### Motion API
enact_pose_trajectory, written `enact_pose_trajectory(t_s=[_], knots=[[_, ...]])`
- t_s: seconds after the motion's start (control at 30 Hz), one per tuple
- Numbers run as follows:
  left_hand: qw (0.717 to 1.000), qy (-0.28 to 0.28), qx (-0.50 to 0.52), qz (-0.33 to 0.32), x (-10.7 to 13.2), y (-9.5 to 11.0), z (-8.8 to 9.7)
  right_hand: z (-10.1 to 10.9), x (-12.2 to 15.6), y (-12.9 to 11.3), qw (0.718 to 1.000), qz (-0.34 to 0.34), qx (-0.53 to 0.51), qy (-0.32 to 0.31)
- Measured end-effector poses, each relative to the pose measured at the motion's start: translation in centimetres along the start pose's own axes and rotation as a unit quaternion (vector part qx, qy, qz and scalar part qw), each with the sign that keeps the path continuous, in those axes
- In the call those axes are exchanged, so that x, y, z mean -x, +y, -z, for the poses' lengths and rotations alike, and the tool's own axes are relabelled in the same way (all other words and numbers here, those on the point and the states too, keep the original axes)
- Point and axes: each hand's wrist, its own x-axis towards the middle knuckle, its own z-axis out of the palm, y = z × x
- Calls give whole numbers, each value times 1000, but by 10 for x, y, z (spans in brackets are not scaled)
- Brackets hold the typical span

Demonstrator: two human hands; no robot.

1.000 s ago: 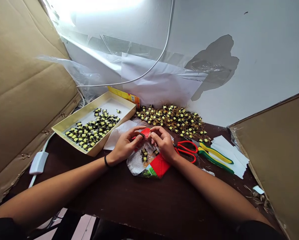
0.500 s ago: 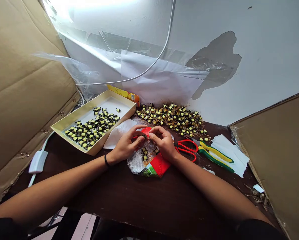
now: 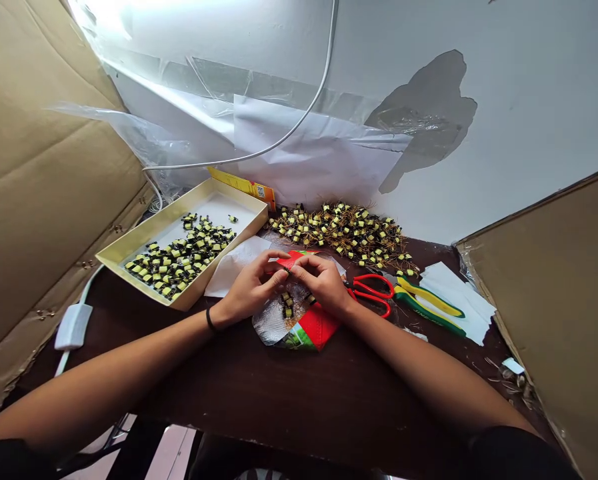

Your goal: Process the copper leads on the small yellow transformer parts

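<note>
My left hand (image 3: 255,285) pinches a small dark coil (image 3: 287,271), mostly hidden by the fingertips. My right hand (image 3: 325,285) meets it there, thumb and forefinger closed on the same coil or its wire ends; which of these, I cannot tell. Under both hands lies a silver-lined bag (image 3: 269,328) with red and green print. A few yellow-and-black coils (image 3: 287,308) rest on the bag, with bits of copper wire around them. Right beside my right hand are red-handled scissors (image 3: 373,295), their blades partly hidden.
A shallow cream box (image 3: 189,303) at left holds many coils. Behind the hands is a heap of coils with loose copper wires (image 3: 343,230). Yellow-green pliers (image 3: 431,308) lie on white paper (image 3: 479,320) at right. Cardboard walls (image 3: 549,267) flank the dark table (image 3: 279,387).
My right fingertips have moved in against the left ones at the coil, where a small gap showed before. The whole view has shifted slightly.
</note>
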Motion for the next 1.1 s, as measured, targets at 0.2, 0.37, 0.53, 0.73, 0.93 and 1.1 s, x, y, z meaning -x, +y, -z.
enact_pose_trajectory(t_s=[0.2,0.37,0.53,0.73,0.93,1.1], knots=[[999,35,-14,-30,-1,-2,-2,-2,0,2,998,16,59,0],[999,32,-2,-39,-2,-6,-3,-2,0,2,996,23,82,-2],[999,25,22,-37,-2,-5,-3,-2,0,1,998,20,60,-13],[998,1,50,-40,-3,-6,0,-1,-1,-1,999,21,34,-30],[997,21,71,-30,-2,0,1,-1,-1,0,995,42,82,-35],[991,65,120,-1,-1,5,1,-2,7,-4,955,166,228,93]])
